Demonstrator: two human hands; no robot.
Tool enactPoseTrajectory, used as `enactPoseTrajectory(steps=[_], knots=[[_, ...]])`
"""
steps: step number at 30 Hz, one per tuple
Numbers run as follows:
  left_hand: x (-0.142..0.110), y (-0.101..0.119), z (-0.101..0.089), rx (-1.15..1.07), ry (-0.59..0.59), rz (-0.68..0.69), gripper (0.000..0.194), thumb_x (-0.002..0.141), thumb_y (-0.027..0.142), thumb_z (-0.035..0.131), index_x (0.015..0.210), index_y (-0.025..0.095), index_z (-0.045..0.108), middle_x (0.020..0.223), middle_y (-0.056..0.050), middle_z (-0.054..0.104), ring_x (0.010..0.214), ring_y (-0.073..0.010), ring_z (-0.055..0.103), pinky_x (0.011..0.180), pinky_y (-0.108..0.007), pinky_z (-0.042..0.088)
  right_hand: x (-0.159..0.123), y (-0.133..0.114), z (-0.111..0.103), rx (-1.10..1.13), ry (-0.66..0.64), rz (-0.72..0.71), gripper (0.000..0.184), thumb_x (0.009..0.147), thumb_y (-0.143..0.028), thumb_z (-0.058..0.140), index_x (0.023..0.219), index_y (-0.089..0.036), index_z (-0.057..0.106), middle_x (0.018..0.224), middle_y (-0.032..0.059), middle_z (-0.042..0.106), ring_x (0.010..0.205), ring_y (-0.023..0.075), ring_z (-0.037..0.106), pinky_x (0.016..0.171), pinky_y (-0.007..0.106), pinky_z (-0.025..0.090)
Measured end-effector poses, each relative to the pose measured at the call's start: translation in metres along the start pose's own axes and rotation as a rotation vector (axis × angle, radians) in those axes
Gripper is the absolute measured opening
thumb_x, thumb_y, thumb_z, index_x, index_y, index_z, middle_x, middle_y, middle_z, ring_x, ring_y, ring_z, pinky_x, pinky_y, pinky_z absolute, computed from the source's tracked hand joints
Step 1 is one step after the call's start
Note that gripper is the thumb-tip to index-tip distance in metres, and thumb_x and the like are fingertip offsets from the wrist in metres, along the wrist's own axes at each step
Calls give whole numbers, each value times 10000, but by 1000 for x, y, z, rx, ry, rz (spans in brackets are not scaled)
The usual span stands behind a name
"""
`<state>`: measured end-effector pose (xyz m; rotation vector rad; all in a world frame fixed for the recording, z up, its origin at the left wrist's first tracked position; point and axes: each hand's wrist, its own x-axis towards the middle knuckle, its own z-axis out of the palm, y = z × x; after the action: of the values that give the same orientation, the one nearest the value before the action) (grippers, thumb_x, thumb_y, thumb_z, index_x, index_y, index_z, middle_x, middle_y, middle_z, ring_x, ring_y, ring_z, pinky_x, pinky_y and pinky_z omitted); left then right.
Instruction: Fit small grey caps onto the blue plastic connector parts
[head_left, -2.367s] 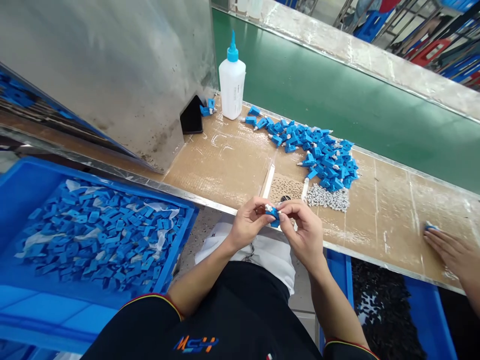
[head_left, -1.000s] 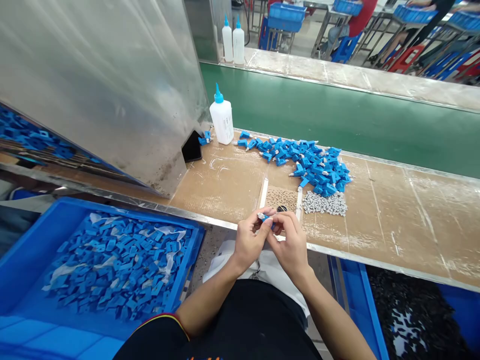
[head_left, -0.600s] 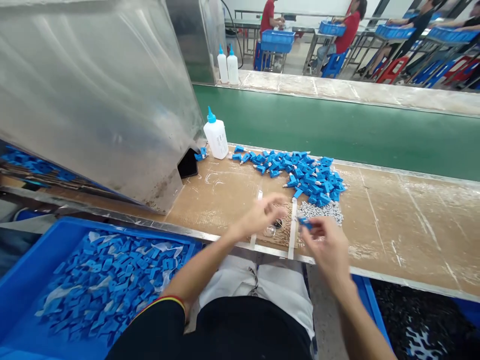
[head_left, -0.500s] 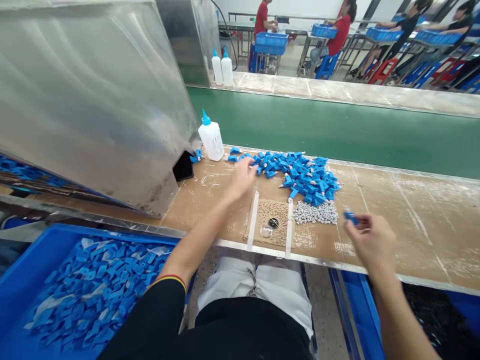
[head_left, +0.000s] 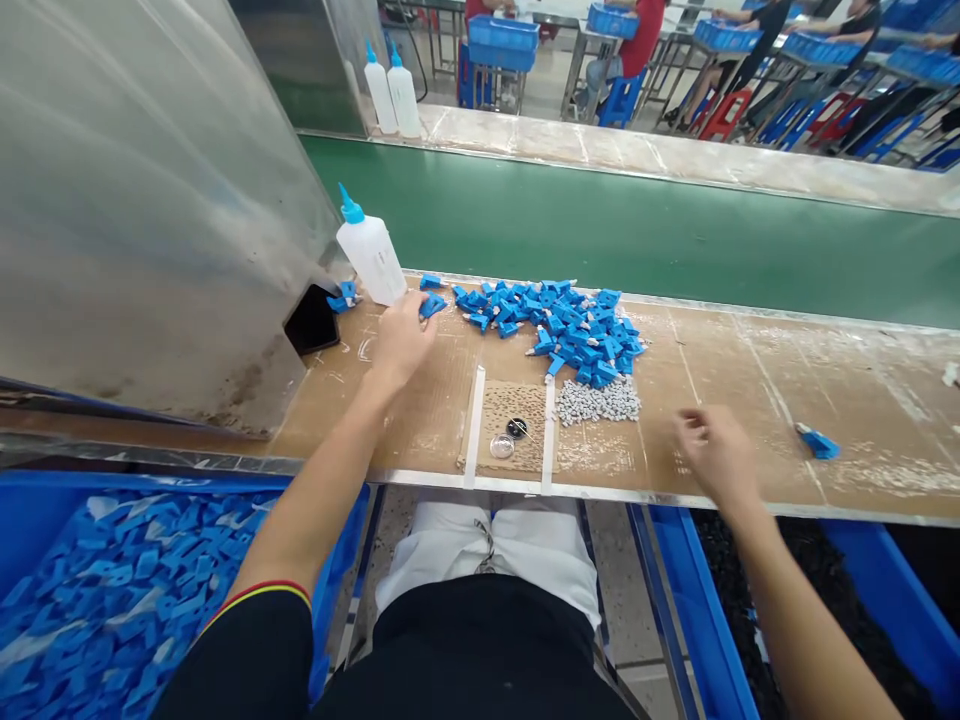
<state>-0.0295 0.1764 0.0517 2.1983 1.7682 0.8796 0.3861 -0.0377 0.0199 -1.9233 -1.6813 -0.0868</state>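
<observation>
My left hand [head_left: 405, 335] is by the foot of a white squeeze bottle [head_left: 373, 262] with a blue nozzle. Its curled fingers are at a small blue plastic part [head_left: 433, 304] and appear to pinch it. My right hand [head_left: 716, 450] hovers near the front of the bench, fingers folded, with nothing visible in them. To its right lies a single blue plastic part with a pale tip [head_left: 817, 442]. A heap of blue parts [head_left: 585, 335] lies at the middle, behind a patch of small grey pieces [head_left: 598, 401].
A taped cardboard pad [head_left: 495, 400] carries a black round piece [head_left: 516, 428] and a clear round dish [head_left: 502, 446]. Metal housing [head_left: 172, 200] rises at left. A green belt [head_left: 600, 220] runs behind. Blue bins [head_left: 345, 560] stand below the bench. Co-workers sit beyond.
My right hand has let go of its blue part, which now lies to the right. My left hand has moved left from the heap toward the bottle. The view has shifted.
</observation>
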Motion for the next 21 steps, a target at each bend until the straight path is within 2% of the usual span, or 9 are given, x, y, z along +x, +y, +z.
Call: enactPoseTrajectory(steps=[2, 5, 8, 11, 15, 19, 21], knots=[[-31, -3, -14, -111, 111, 21, 262, 883, 260, 579, 1116, 177, 664, 1057, -120, 728, 946, -260, 664, 908, -398, 512, -12, -40, 24, 140, -159, -73, 190, 920, -387, 529, 859, -227, 612, 799, 64, 643, 652, 200, 586, 632, 353, 464], [-83, -4, -23, -249, 218, -60, 346, 864, 320, 606, 1185, 198, 650, 934, -58, 735, 754, -188, 645, 768, -327, 533, -19, -72, 49, 209, -221, -83, 138, 919, -312, 502, 879, -223, 599, 788, 50, 642, 641, 195, 587, 629, 333, 478], [-130, -2, -17, -405, 191, -167, 300, 838, 387, 621, 1055, 188, 678, 812, -19, 718, 670, -155, 635, 658, -266, 517, -13, -77, 58, 171, -219, -56, 124, 906, -288, 492, 860, -225, 588, 785, 55, 648, 646, 199, 580, 634, 328, 473], [-164, 1, -6, -580, 175, -290, 290, 832, 451, 637, 898, 172, 675, 742, -23, 711, 648, -158, 659, 621, -252, 522, -3, -74, 59, 121, -249, -63, 131, 901, -277, 489, 824, -231, 585, 772, 57, 648, 654, 200, 573, 632, 323, 459], [-180, 9, 1, -754, 123, -332, 347, 840, 516, 676, 851, 169, 680, 729, -40, 719, 668, -169, 675, 640, -262, 543, 18, -74, 55, 36, -405, -108, 124, 845, -216, 529, 726, -239, 558, 715, 43, 635, 644, 194, 564, 625, 309, 425], [-172, 25, 4, -902, 37, -255, 392, 850, 566, 687, 842, 174, 690, 752, -39, 707, 685, -153, 657, 656, -248, 540, 33, -79, 48, -76, -629, -122, 184, 757, -124, 571, 629, -240, 507, 608, 12, 592, 595, 172, 543, 612, 290, 385], [-168, 34, 9, -987, 21, -233, 399, 852, 577, 690, 847, 179, 690, 774, -38, 705, 695, -144, 655, 674, -246, 545, 29, -85, 47, -65, -652, -160, 168, 762, -128, 573, 648, -237, 516, 612, 7, 591, 588, 166, 541, 605, 284, 386]])
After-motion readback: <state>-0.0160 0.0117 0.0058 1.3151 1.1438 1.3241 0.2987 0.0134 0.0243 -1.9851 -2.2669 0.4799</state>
